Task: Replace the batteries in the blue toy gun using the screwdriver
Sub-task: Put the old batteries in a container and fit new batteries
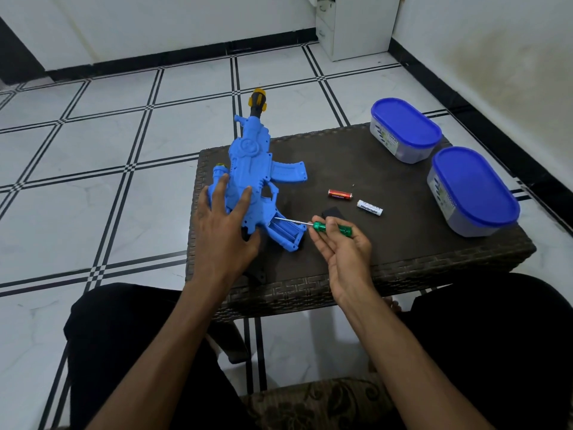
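Note:
The blue toy gun (251, 156) lies on the left side of a dark woven table (387, 243), muzzle pointing away. My left hand (223, 225) presses flat on its body, fingers spread. My right hand (341, 246) holds a green-handled screwdriver (328, 227) whose metal tip reaches into the open battery compartment (286, 231) in the gun's grip. A red battery (340, 194) and a white battery (370, 207) lie on the table to the right. A small black cover (333, 211) lies just behind my right fingers. A tiny screw (353, 184) rests beyond the red battery.
Two closed tubs with blue lids (404, 128) (473, 189) stand at the table's right and far-right edge. A white cabinet (353, 26) is against the far wall. White tiled floor (108, 150) surrounds the table. My knees in black flank its near edge.

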Demonstrator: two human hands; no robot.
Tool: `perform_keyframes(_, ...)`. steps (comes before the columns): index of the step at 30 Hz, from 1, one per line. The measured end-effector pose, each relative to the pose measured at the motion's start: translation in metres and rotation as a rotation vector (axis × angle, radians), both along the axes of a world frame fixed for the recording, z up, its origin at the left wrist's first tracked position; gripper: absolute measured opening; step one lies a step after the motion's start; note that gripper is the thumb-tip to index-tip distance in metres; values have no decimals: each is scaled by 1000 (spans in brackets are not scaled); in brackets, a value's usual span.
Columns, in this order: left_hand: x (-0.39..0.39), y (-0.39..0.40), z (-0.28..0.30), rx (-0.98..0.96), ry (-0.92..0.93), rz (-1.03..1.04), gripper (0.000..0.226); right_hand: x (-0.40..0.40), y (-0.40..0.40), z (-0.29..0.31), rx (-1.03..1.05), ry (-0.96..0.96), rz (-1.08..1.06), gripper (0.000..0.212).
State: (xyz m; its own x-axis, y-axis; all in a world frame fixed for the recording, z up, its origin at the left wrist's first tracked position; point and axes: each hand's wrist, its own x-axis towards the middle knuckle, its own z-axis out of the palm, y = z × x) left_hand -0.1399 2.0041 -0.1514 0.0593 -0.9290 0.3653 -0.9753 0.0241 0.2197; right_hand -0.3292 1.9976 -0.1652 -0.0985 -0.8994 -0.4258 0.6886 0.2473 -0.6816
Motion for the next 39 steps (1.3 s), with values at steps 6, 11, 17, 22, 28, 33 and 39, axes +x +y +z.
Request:
perform_keyframes(6, 0, -2, -1, 12, 3, 11, 71, -1, 4, -12, -81, 132, 155, 7)
perform_keyframes(11, -1, 0, -1, -7, -3, 5, 69, -2, 2, -17, -279, 598, 291, 20)
perform_keyframes(17, -2, -2, 1, 6, -2, 1, 68, -1, -5, -23, -412, 1062, 311, 20)
perform_keyframes(22, 0, -2, -1, 14, -3, 14, 69, -14, -3, -20, -418, 1220, 344, 19)
perform_keyframes(28, -1, -1, 0, 9, -17, -6, 69, -17, 3, -20, -380, 1199, 327, 17)
perform_keyframes(33, -2, 1, 0, -1, -9, -10, 68, -13, 1, -16, -366, 1138, 337, 18)
perform_keyframes(39, -3, 1, 0, -11, -5, -9, 65, -8, -3, -21, -328, 1043, 340, 19)
